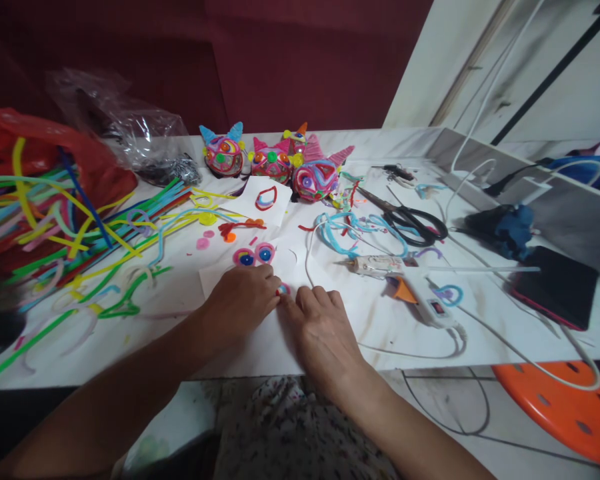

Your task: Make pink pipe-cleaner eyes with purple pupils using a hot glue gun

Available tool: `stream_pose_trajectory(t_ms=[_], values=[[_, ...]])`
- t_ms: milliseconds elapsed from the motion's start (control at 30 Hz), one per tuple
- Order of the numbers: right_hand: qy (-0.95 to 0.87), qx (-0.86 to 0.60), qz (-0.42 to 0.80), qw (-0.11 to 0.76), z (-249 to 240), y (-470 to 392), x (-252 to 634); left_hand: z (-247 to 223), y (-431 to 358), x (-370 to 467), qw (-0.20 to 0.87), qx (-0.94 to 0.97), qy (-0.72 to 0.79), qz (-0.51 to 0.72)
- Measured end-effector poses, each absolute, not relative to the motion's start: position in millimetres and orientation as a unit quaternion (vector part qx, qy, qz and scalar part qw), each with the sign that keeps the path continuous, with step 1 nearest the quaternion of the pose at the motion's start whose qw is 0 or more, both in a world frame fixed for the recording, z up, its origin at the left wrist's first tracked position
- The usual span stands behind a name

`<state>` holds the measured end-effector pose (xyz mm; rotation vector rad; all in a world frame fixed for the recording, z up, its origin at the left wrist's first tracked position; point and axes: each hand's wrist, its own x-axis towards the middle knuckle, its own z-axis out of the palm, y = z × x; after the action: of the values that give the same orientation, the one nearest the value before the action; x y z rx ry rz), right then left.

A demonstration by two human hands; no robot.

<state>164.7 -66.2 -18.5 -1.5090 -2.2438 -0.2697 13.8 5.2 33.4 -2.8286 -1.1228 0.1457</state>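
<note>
A small pipe-cleaner coil [283,289] in red, white and blue lies on white paper [211,280] in front of me. My left hand [243,297] has its fingers closed on the coil's left side. From the right, the fingertips of my right hand [323,330] pinch the same coil; the fingers partly hide it. Just beyond my left hand sit two round pink eye pieces [254,255] with blue centres. Another sheet of paper [273,217] farther back bears a red, white and blue loop [267,198].
Several decorated cat-eared balls [270,163] stand at the back. Loose pipe cleaners [95,233] and a red bag [110,170] fill the left. On the right are black-handled scissors [413,223], a glue gun [380,265], a power strip [435,307], cables and a dark tablet [555,287].
</note>
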Motion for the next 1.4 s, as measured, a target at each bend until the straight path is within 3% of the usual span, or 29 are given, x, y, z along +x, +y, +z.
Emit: stream_pose_trajectory(t_ms=[267, 733, 967, 1400], values=[[-0.805, -0.545, -0.099, 0.213, -17.7, -65.6, 163.9, 35.2, 5.5, 16.1, 0.050, -0.930, -0.357, 0.066], [-0.796, -0.571, 0.000, 0.200, -11.1, -60.4, 173.1, 41.6, 4.3, 18.8, 0.037, -0.925, -0.363, 0.104], [-0.797, -0.573, 0.011, 0.192, -7.9, -57.8, 170.9, 36.5, 6.2, 15.8, 0.069, -0.934, -0.344, 0.069], [-0.780, -0.564, 0.087, 0.258, -16.2, -57.0, 169.5, 32.7, 6.3, 15.1, 0.069, -0.931, -0.353, 0.061]])
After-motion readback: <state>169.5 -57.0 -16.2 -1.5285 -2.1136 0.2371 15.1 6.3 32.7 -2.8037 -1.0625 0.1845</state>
